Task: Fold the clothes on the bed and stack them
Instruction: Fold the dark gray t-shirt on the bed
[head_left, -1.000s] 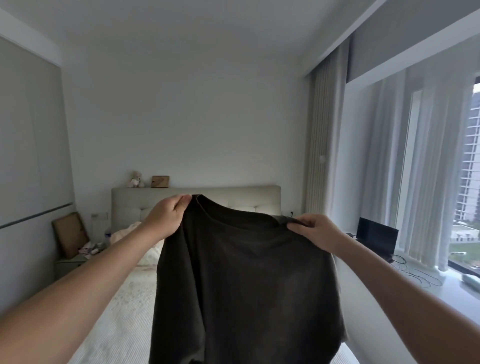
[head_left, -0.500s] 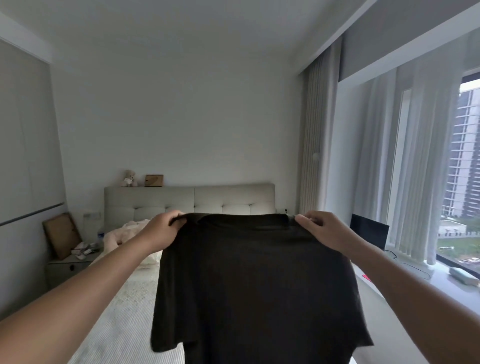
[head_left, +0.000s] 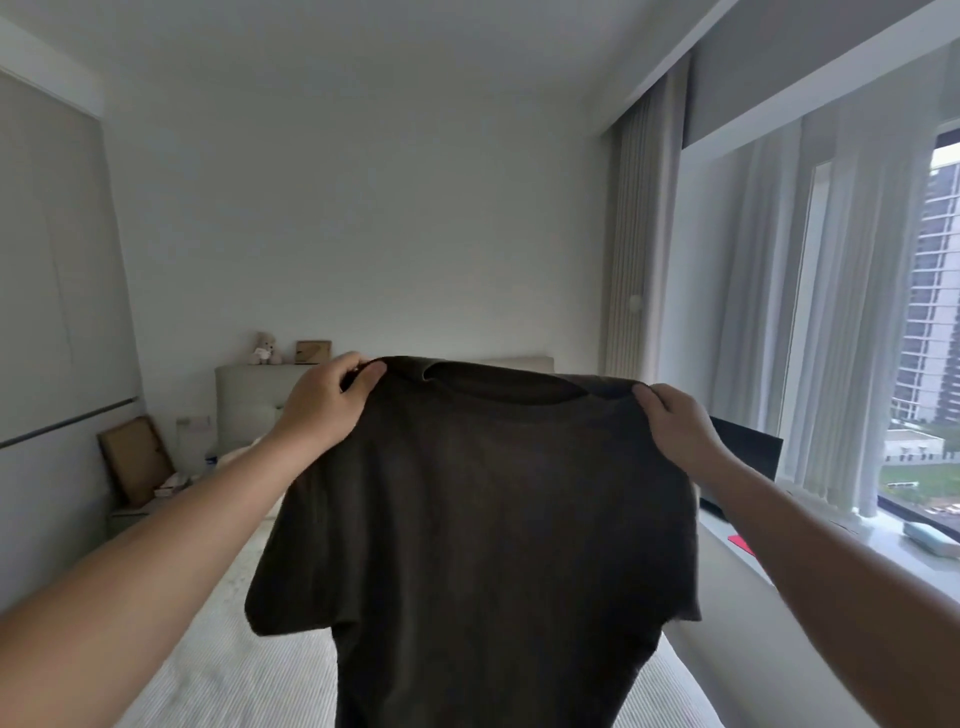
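No legible text, label or sign anywhere.

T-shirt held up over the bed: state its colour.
The T-shirt is plain dark brown, almost black, seen in the head view.

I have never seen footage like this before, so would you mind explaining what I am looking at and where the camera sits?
There is no machine here: a person wears one wide-angle camera on the head, so you see their own arms reaching forward. The left hand and the right hand each pinch a shoulder of a dark brown T-shirt, holding it up spread out over the bed, which has a ribbed white cover. A teddy bear sits on the headboard, and a laptop stands on the window ledge.
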